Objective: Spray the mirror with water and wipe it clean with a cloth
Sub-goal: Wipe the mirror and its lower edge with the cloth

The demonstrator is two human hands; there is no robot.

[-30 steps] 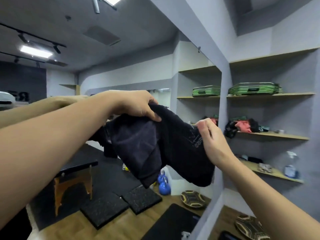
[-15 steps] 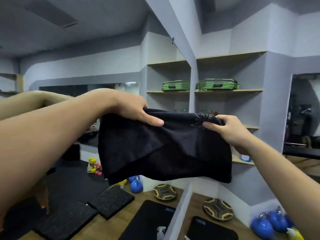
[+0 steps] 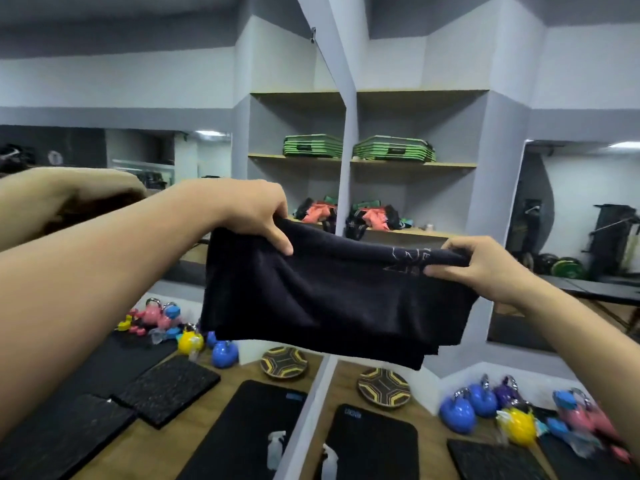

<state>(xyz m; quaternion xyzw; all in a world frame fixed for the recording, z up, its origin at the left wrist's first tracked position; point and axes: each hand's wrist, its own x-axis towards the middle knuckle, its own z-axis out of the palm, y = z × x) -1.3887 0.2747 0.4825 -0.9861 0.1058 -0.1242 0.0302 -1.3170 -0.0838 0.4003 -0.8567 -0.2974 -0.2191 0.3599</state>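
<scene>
Holding a dark cloth [image 3: 332,299] stretched between both hands in front of the mirror [image 3: 166,209].

The left hand [image 3: 256,213] is closed on the cloth's upper left edge, fingers curled over it; the right hand [image 3: 485,265] pinches the upper right edge, thumb in front. The cloth hangs folded in layers below both hands, raised at chest level. The mirror fills the left of the view, its edge running down the centre. A spray bottle [image 3: 329,462] stands on the wooden floor [image 3: 433,431] below, beside the mirror's edge, next to a black mat [image 3: 374,445].
</scene>
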